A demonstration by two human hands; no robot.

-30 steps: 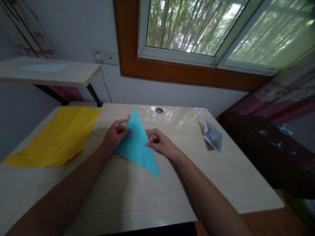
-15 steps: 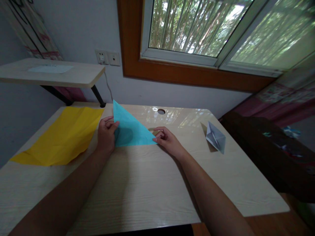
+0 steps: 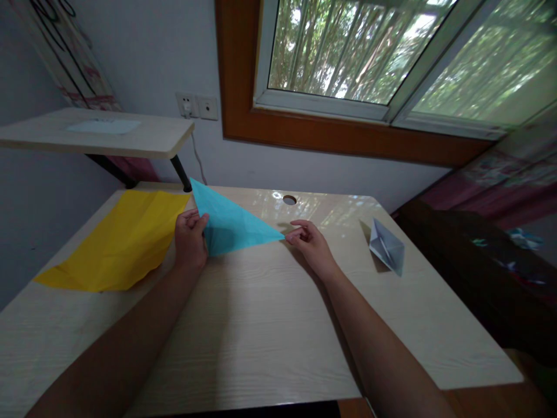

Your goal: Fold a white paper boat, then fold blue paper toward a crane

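Both hands meet at a folded blue paper triangle (image 3: 230, 223) near the far middle of a pale wooden desk (image 3: 270, 325). Left hand (image 3: 190, 239) is closed on the triangle's short left edge, thumb on the near face and fingers curled behind, so that the sheet stands lifted off the surface with its top corner pointing toward the wall. Right hand (image 3: 311, 244) sits at the triangle's long right tip, its fingers loosely curled and forefinger and thumb drawn together at that point; whether they actually pinch the tip or merely touch it I cannot tell. Going by size, the desk comes first, filling most of the view and catching a glare from the window (image 3: 391, 58) above it, whose brown frame runs along the wall. Next is a large yellow sheet (image 3: 117, 241) lying flat on the desk's left side, its right edge just beside the left hand. A smaller side table (image 3: 100, 136) stands higher at the far left with a pale sheet on it. Well apart to the right on the desk lies a small folded white paper boat (image 3: 386, 247). Smaller still is a round cable hole (image 3: 289, 200) in the desk, just beyond the blue triangle, and a wall socket (image 3: 198, 106) above it.
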